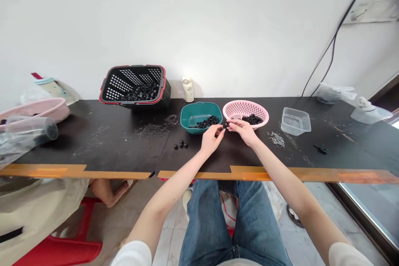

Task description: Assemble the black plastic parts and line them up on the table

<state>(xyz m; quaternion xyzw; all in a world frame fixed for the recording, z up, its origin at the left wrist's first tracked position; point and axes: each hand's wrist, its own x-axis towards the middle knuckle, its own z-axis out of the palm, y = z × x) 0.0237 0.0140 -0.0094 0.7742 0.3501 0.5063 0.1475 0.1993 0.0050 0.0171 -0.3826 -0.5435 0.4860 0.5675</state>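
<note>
My left hand (pixel 211 138) and my right hand (pixel 243 129) meet over the black table (pixel 124 145), fingertips pinched together on a small black part (pixel 225 125) between them. Just behind them stand a teal bowl (pixel 187 118) and a pink colander (pixel 237 108), each holding small black parts. Three loose black parts (pixel 181 145) lie on the table left of my left hand.
A black basket with a red rim (pixel 135 84) holding more black parts stands at the back, a small white bottle (pixel 188 89) beside it. A clear plastic tub (pixel 295 121), a pile of small metal pieces (pixel 276 138) and a black piece (pixel 321 149) lie right. Another person sits at left.
</note>
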